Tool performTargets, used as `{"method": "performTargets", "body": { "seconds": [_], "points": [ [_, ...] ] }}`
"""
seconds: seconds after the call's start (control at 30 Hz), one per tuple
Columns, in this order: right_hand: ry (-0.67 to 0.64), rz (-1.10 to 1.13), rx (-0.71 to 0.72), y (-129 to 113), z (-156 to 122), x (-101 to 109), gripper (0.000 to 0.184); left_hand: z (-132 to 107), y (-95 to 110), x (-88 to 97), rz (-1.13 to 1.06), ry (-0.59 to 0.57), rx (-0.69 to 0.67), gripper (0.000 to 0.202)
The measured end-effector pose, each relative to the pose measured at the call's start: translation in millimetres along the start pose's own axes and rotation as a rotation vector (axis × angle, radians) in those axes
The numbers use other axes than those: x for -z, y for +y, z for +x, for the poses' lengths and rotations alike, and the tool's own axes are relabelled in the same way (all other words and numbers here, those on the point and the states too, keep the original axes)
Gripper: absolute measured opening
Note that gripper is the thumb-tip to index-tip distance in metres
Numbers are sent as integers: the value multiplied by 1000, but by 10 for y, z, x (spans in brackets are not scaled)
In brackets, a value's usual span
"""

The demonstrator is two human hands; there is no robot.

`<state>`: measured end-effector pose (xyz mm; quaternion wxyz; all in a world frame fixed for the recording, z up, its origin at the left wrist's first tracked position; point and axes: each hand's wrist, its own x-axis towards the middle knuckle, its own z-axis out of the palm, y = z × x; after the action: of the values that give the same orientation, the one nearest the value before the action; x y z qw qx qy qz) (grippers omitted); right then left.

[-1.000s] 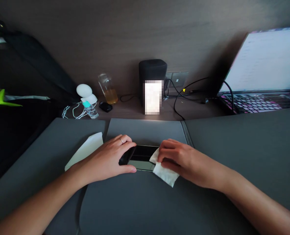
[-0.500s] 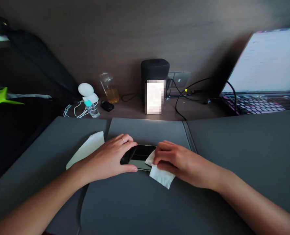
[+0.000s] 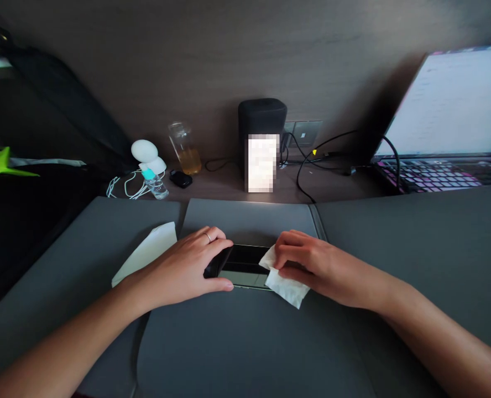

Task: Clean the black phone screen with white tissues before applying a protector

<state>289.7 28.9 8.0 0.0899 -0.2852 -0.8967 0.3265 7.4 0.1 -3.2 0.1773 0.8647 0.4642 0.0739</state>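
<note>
A black phone (image 3: 242,266) lies screen up on the grey mat (image 3: 245,342) in front of me. My left hand (image 3: 187,268), with a ring on one finger, grips the phone's left end between thumb and fingers. My right hand (image 3: 312,265) is closed on a crumpled white wipe (image 3: 285,284) and presses it on the phone's right end. A second white tissue (image 3: 146,253) lies flat on the mat just left of my left hand.
Along the wooden back wall stand a black speaker (image 3: 262,124), a clear bottle with amber liquid (image 3: 183,146), a small spray bottle (image 3: 154,185), white earphone cables (image 3: 125,188) and a small black case (image 3: 181,178). An open laptop (image 3: 448,127) sits at the right, with black cables (image 3: 312,160) beside it.
My right hand slid the wipe left along the phone screen, then back toward the right end. My left hand kept its hold on the phone.
</note>
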Motion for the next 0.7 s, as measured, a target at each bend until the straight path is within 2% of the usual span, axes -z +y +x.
{"method": "performTargets", "body": {
  "seconds": [0.17, 0.3, 0.7],
  "points": [
    [-36, 43, 38, -4, 1, -3, 15, -9, -7, -6, 9, -2, -2, 56],
    [-57, 59, -15, 10, -6, 25, 11, -16, -28, -28, 4, 8, -2, 54],
    [-144, 106, -49, 0, -36, 81, 10, -19, -22, -24, 20, -8, 4, 55]
  ]
}}
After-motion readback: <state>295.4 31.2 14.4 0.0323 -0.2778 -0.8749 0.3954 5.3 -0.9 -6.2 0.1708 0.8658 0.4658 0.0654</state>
